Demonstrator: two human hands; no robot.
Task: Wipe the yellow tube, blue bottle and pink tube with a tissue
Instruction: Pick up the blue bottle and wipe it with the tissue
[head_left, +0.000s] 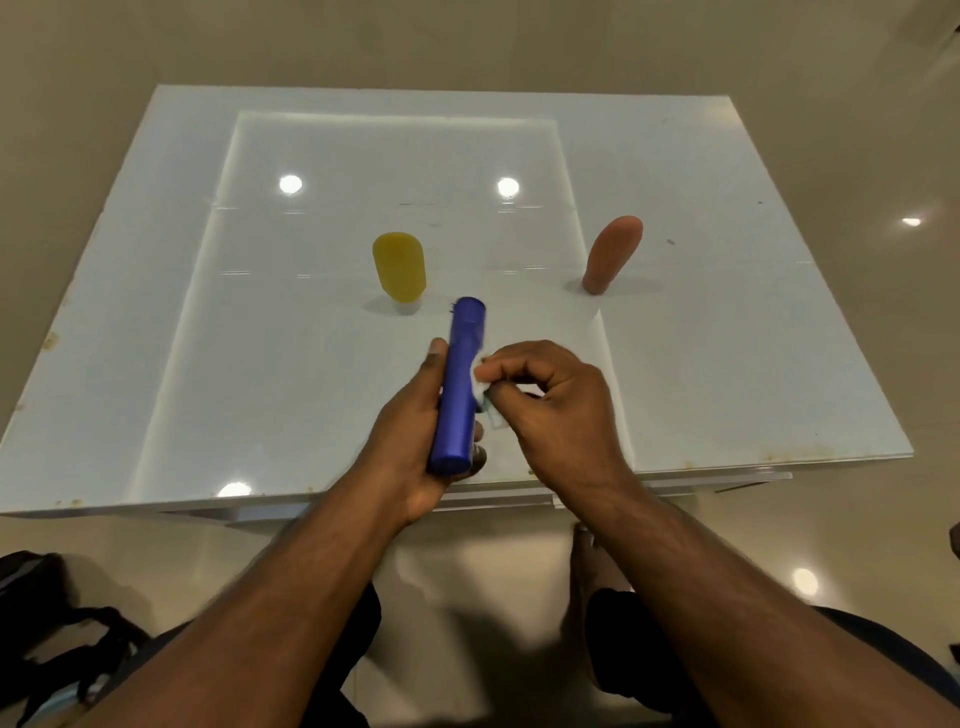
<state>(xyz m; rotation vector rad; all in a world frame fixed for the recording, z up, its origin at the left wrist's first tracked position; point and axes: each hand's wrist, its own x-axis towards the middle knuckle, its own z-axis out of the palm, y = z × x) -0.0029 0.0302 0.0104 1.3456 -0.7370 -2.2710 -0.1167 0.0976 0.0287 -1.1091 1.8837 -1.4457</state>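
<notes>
A: Left hand (410, 441)?
B: Was wrapped around the blue bottle (460, 384), gripping its lower half, thumb along the left side. Bottle was lifted above the near edge of the white table (208, 364), cap end pointing away.
A: Right hand (550, 410)?
B: Fingers were pinched on a small white tissue (480, 387), pressed against the bottle's right side, mid-body.
A: The tubes?
B: Yellow tube (399, 266) stood upright just beyond the bottle's far end, slightly left. Pink tube (612, 254) stood upright too, well to the right. Neither was touched.
A: Anything else?
B: Dark bag (47, 623) was on the floor, lower left.
</notes>
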